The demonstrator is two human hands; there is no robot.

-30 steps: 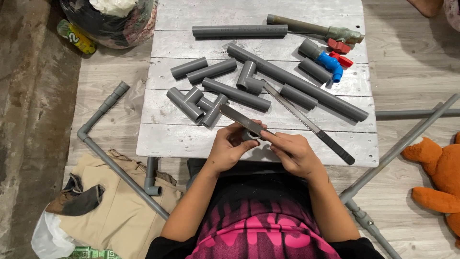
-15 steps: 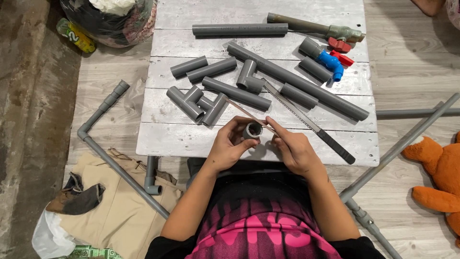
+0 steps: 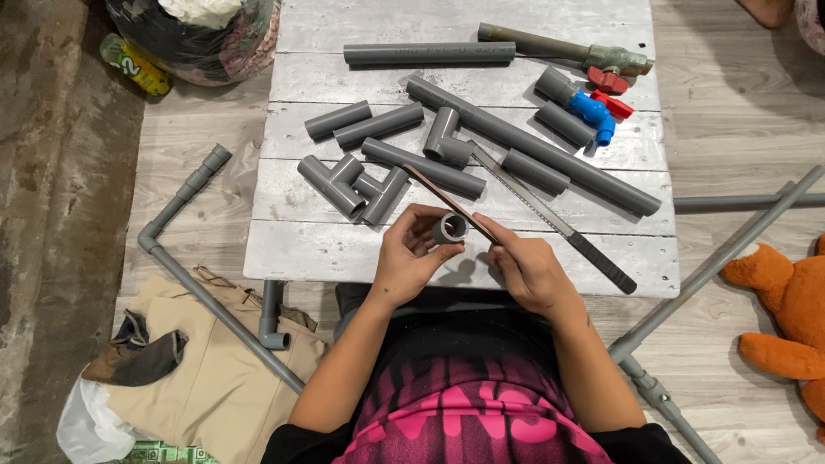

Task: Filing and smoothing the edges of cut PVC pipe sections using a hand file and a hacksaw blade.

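Grey floorboards and a strip of bare concrete at far left surround a low white plank table seen from above. On the floor at left lie a bag of cloth, a yellow-green bottle, a tan cloth and an L-shaped pipe run reaching under the table's corner. On the table, just beyond the hands, sit joined tee fittings and short pipe lengths, a long pipe lying diagonally, a saw slanting toward the right edge, and near the far right a blue valve with red handles. Right of the table are more floor pipes and an orange plush toy. Over the near table edge the left hand is closed round a short grey pipe stub, its open end turned up toward the camera, so its axis runs roughly toward the viewer. The right hand pinches a thin dark strip whose long axis runs diagonally, up-left to down-right, passing across the top of the stub and touching its rim. The two hands are close together but not touching; nothing stands between them and the fittings behind.
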